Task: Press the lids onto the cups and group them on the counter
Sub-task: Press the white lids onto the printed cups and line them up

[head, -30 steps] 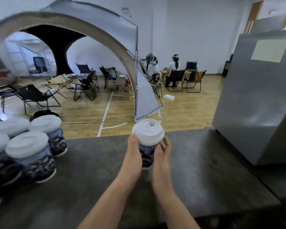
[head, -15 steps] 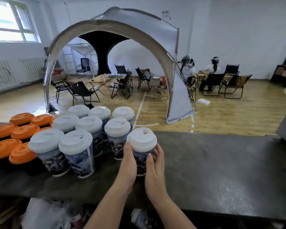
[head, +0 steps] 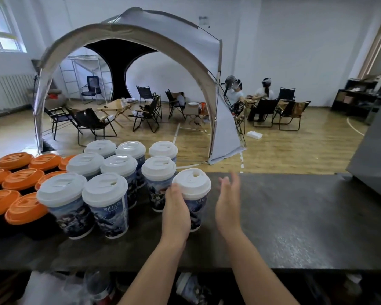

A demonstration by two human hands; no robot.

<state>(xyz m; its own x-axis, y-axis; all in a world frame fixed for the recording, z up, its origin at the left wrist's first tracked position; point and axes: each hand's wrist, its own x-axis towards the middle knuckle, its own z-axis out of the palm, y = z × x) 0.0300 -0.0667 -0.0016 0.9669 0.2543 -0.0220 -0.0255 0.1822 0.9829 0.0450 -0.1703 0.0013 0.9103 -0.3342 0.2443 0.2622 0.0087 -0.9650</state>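
Observation:
A printed cup with a white lid point(head: 193, 190) stands on the dark counter point(head: 295, 221) at the right end of a cluster of several white-lidded cups point(head: 106, 194). My left hand point(head: 176, 213) grips this cup's left side. My right hand point(head: 228, 205) is off the cup, a little to its right, fingers straight and spread, blurred by motion. To the left of the white-lidded group sit several dark cups with orange lids point(head: 20, 181).
A grey box-like unit point(head: 374, 164) stands at the counter's right end. Beyond the counter lies a wooden floor with a grey tent point(head: 128, 36), folding chairs and two seated people. Bags and cups lie below the counter's near edge point(head: 185, 287).
The cup has come down beside the white-lidded group. My right hand has let go and pulled away to the right, while the left hand stays on the cup.

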